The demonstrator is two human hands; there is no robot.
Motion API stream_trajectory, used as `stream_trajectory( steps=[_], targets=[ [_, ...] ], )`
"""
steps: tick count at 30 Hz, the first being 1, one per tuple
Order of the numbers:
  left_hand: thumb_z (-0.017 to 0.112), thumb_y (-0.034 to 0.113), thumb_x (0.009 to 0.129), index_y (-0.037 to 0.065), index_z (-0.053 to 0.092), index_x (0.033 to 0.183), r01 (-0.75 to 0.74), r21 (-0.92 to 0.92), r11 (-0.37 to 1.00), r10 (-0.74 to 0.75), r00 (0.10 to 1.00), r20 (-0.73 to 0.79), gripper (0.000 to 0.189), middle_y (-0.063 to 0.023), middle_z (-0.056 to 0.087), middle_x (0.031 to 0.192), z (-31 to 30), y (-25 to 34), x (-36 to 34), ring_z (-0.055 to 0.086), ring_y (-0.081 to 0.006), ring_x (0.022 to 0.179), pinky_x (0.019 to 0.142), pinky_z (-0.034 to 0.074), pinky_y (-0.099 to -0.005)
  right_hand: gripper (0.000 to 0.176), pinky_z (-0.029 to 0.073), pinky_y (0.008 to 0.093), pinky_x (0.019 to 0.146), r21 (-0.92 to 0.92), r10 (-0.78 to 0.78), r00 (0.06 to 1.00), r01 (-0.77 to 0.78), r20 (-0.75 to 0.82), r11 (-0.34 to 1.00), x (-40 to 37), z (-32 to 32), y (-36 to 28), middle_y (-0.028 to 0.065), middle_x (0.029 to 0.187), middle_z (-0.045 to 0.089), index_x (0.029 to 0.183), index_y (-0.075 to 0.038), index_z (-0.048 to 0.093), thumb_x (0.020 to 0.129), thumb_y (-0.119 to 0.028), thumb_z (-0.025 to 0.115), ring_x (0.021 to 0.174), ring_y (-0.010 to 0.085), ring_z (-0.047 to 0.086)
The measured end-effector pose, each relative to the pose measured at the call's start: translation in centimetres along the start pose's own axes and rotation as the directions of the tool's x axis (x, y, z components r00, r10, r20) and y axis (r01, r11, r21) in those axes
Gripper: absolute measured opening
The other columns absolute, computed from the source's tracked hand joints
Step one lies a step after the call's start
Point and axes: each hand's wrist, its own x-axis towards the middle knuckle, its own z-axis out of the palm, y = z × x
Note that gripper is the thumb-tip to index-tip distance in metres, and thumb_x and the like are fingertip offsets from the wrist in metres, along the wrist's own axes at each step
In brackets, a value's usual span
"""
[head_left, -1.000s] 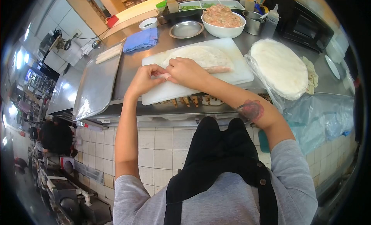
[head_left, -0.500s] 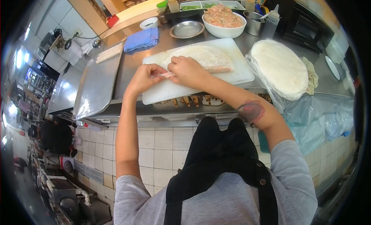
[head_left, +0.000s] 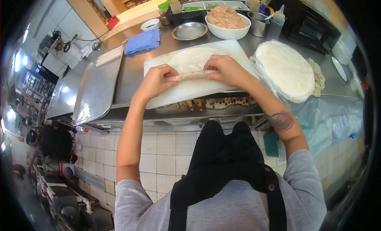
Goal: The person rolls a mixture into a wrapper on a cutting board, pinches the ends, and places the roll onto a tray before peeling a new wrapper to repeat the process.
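Observation:
A thin round wrapper sheet [head_left: 189,59] lies on the white cutting board [head_left: 234,49]. Along its near edge runs a filled roll [head_left: 192,75], pinkish with filling under the wrapper. My left hand [head_left: 156,81] pinches the roll's left end between thumb and fingers. At the right end, my right hand [head_left: 224,71] grips it the same way, fingers curled over the top and thumb on the near side. The far part of the sheet is still flat on the board.
Finished rolls [head_left: 110,56] lie on a metal tray [head_left: 95,92] at left. Behind the board are a folded blue cloth [head_left: 143,41], a metal plate [head_left: 189,31] and a white bowl of ground filling [head_left: 228,22]. A stack of round wrappers [head_left: 283,71] on plastic sits right.
My right hand has moved right, from beside my left hand to the roll's right end. The wrapper edge now covers the filling between my hands.

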Motion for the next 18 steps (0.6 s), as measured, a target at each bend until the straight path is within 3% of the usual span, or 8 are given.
stream_trajectory(
  steps=[5,7,10,13,18],
  targets=[
    [0.079,0.004,0.067,0.001,0.07,0.093,0.094,0.052,0.994,-0.099,0.989,0.107,0.028,-0.0089,0.069,0.087,-0.7,0.7,0.9,0.063,-0.0174,0.081,0.077,0.05,-0.0302,0.03,0.05,0.0376,0.074,0.004,-0.032,0.994,0.032,0.102,0.999,0.9,-0.7,0.7,0.0135,0.092,0.064,0.096,-0.002,0.068,0.069,-0.012,0.08,0.082,0.0297,0.063],
    [0.08,0.005,0.067,0.001,0.071,0.093,0.001,0.068,0.998,-0.009,0.993,0.115,0.028,-0.009,0.068,0.084,-0.7,0.6,1.2,0.063,-0.0176,0.079,0.076,0.05,-0.0296,0.03,0.05,0.038,0.074,-0.024,-0.1,0.995,0.1,-0.026,0.995,1.4,-0.6,0.5,0.0139,0.09,0.065,0.095,-0.002,0.068,0.07,-0.014,0.08,0.082,0.0299,0.064],
    [0.08,0.01,0.067,-0.001,0.07,0.092,-0.094,0.002,0.996,0.094,0.995,0.046,0.029,-0.0119,0.067,0.08,0.2,0.3,1.9,0.064,-0.0214,0.076,0.072,0.051,-0.0316,0.03,0.05,0.0386,0.074,0.009,-0.119,0.992,0.119,0.052,0.993,2.4,0.6,0.1,0.0138,0.088,0.065,0.094,-0.001,0.068,0.07,-0.016,0.08,0.084,0.0305,0.064],
    [0.079,0.006,0.068,-0.001,0.07,0.09,0.022,0.05,0.999,-0.029,0.988,0.149,0.025,-0.0074,0.067,0.08,0.5,0.5,2.5,0.06,-0.0158,0.072,0.07,0.049,-0.0295,0.029,0.051,0.039,0.075,-0.069,-0.042,0.99,0.052,0.135,0.996,2.9,1.1,-0.7,0.0138,0.088,0.066,0.093,-0.002,0.069,0.071,-0.016,0.08,0.086,0.0312,0.065],
    [0.079,0.007,0.068,-0.001,0.069,0.089,0.044,0.075,0.996,-0.055,0.987,0.154,0.024,-0.0068,0.066,0.079,0.4,0.5,2.5,0.059,-0.0146,0.071,0.068,0.048,-0.0286,0.029,0.051,0.0396,0.076,-0.001,0.041,0.986,-0.042,0.161,0.999,3.2,1.4,-0.3,0.0142,0.086,0.066,0.093,-0.002,0.069,0.07,-0.016,0.08,0.084,0.0319,0.064]
  ],
)
